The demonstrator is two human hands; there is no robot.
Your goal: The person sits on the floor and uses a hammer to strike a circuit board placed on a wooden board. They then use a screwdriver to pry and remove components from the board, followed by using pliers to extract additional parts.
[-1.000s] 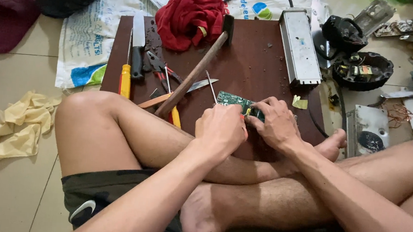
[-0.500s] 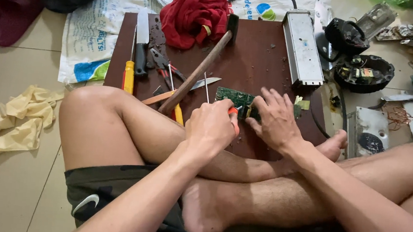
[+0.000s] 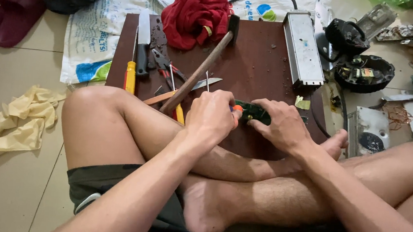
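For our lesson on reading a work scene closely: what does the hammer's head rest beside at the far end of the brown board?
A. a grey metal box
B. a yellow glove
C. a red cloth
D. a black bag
C: the hammer has its head touching the edge of the crumpled red cloth.

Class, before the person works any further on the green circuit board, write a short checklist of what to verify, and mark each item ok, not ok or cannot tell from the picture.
1. Circuit board held down: right hand rests on it, ok.
2. Tool gripped: left hand is closed round an orange-handled tool, ok.
3. Tool tip on the intended spot: hidden by the hands, cannot tell.
4. Board lies flat on the brown wooden board: ok.
5. Space around the hands: hammer handle lies close beside the left hand, not ok.
6. Bare legs next to the work: uncovered, not ok.
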